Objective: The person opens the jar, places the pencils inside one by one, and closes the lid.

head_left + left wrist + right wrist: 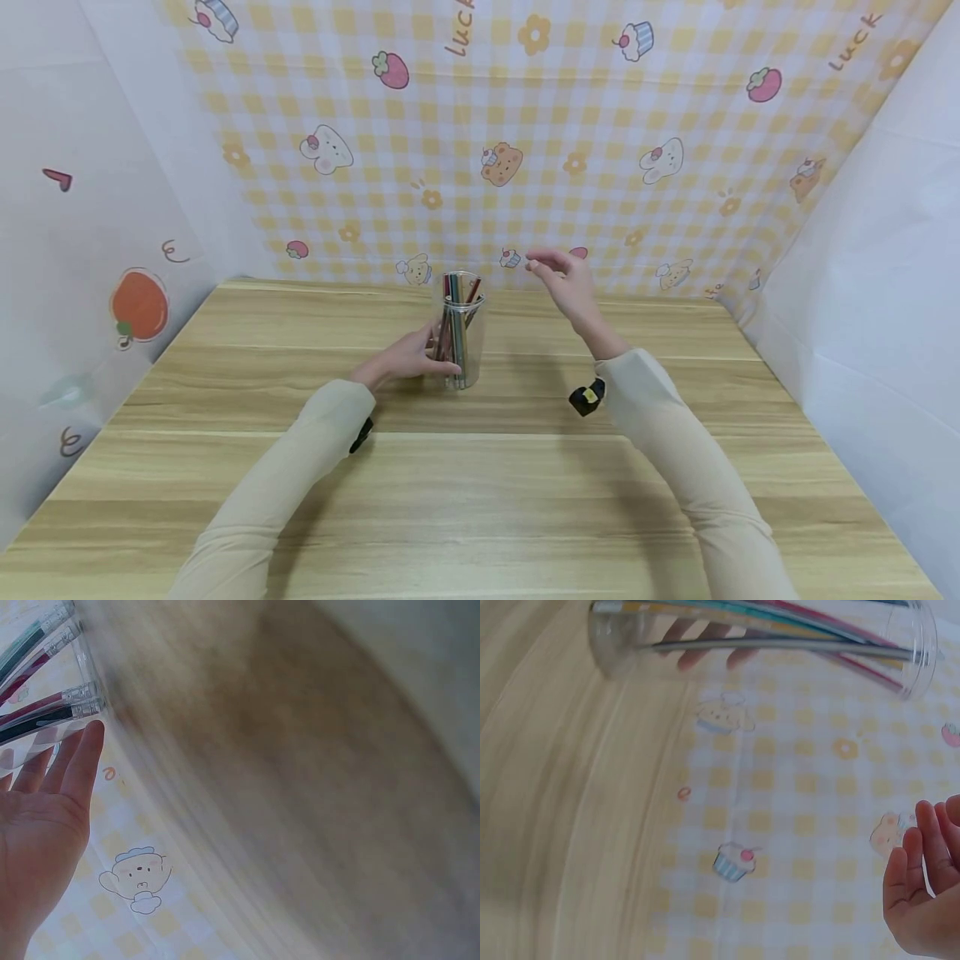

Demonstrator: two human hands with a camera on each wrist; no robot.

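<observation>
A tall clear jar (pixel 476 354) stands upright on the wooden table, holding several coloured pencils (pixel 458 333). My left hand (pixel 408 355) holds the jar low on its left side, thumb across the front and fingers around the back. Through the jar wall, the right wrist view shows those fingertips (pixel 697 658) behind the pencils. To the right of the jar and higher up, my right hand (pixel 567 287) is raised in the air with fingers loosely bent. Nothing shows between its fingers, and it is apart from the jar.
A yellow checked cloth (pixel 465 117) with cartoon prints hangs behind the table's back edge. White sheets (pixel 885 275) stand along both sides. Wood-grain tabletop (pixel 480 500) stretches in front of the jar. A black wrist camera (pixel 587 397) sits under the right sleeve.
</observation>
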